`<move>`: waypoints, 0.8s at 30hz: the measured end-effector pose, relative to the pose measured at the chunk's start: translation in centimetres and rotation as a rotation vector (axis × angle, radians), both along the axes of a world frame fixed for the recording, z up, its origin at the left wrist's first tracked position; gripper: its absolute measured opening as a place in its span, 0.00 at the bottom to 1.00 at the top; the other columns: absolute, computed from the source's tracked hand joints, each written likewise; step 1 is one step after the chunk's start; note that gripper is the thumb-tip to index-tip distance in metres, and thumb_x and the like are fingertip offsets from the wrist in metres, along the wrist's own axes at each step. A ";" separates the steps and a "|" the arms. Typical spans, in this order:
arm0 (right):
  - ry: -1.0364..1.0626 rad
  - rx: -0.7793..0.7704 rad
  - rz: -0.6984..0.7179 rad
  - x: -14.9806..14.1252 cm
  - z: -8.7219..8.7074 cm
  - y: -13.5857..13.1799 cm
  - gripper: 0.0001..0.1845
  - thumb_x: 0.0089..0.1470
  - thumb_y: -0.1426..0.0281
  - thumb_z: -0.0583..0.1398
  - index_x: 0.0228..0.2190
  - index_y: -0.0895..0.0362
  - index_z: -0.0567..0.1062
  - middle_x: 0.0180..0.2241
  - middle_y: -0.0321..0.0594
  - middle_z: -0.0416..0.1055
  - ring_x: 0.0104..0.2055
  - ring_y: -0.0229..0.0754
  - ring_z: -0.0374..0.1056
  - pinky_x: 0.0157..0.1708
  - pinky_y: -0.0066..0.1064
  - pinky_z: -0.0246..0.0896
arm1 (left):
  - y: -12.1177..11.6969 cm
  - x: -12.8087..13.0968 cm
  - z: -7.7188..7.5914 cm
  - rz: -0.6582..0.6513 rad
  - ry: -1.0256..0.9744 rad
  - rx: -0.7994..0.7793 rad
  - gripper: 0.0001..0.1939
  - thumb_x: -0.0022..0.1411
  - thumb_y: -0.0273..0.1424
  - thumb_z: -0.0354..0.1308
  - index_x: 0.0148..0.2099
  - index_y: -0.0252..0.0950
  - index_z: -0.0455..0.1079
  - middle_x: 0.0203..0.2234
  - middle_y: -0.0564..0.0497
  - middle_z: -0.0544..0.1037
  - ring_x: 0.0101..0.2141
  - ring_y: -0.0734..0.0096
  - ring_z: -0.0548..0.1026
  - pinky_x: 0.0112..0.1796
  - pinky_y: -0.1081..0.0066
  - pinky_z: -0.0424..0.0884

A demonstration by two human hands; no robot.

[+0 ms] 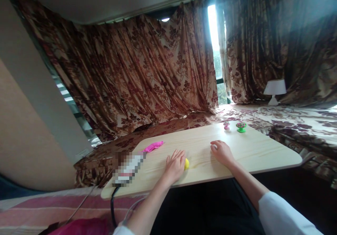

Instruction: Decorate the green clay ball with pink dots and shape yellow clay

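While our left hand (176,164) is palm down over the near bench (255,154), fingers outstretched, partly hiding the yellow lump (186,163) at its right, our right hand (220,152) pinches a small white piece (215,146); a bright pink item (154,146) lies left, a pink stand (226,125) and a green stand (241,127) far right.

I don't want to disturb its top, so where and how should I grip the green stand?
Probably by the narrow stem of the green stand, between thumb and fingers, with the nearer right hand coming low from the right. It stands upright, the stem slimmer than top and base, and the pink stand is on its left.
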State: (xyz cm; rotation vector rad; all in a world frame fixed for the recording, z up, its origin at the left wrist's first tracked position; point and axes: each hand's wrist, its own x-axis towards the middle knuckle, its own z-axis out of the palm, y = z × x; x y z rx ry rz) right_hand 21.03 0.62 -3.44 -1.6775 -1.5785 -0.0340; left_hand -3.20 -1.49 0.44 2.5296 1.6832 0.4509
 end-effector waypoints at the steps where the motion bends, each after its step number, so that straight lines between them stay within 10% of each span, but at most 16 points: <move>1: 0.001 -0.002 -0.001 0.0 0.0 0.0 0.15 0.51 0.70 0.51 0.38 0.56 0.75 0.40 0.42 0.72 0.45 0.43 0.64 0.47 0.32 0.52 | -1.3 -0.5 -0.3 -0.044 -0.020 0.046 0.25 0.65 0.39 0.28 0.61 0.43 0.51 0.59 0.54 0.57 0.61 0.67 0.46 0.57 0.55 0.45; 7: -0.001 -0.006 -0.011 0.0 0.0 0.0 0.15 0.52 0.70 0.51 0.38 0.57 0.74 0.40 0.43 0.72 0.46 0.44 0.64 0.47 0.32 0.52 | -5.0 3.1 -1.1 -0.279 -0.027 0.173 0.24 0.64 0.35 0.33 0.62 0.39 0.49 0.62 0.52 0.48 0.61 0.66 0.41 0.58 0.59 0.42; 13: 0.000 -0.018 -0.015 -0.1 0.1 0.0 0.15 0.52 0.71 0.51 0.38 0.57 0.74 0.41 0.42 0.72 0.46 0.44 0.64 0.47 0.32 0.52 | 1.0 9.2 0.6 -0.112 -0.009 0.062 0.24 0.61 0.35 0.40 0.58 0.34 0.56 0.59 0.45 0.56 0.61 0.63 0.43 0.58 0.55 0.34; 18: 0.007 -0.022 -0.008 -0.1 0.2 -0.1 0.15 0.52 0.70 0.51 0.38 0.56 0.74 0.41 0.43 0.71 0.46 0.44 0.64 0.47 0.32 0.52 | 4.8 5.5 1.6 0.025 -0.026 -0.038 0.23 0.62 0.38 0.37 0.54 0.36 0.60 0.56 0.42 0.61 0.59 0.55 0.50 0.54 0.46 0.45; 24: 0.021 -0.021 -0.003 -0.1 0.3 -0.2 0.15 0.52 0.70 0.51 0.38 0.56 0.74 0.41 0.42 0.72 0.46 0.43 0.64 0.48 0.32 0.51 | -0.6 -0.3 -0.5 -0.030 -0.113 -0.044 0.26 0.65 0.39 0.30 0.62 0.39 0.50 0.60 0.49 0.54 0.60 0.65 0.48 0.57 0.57 0.45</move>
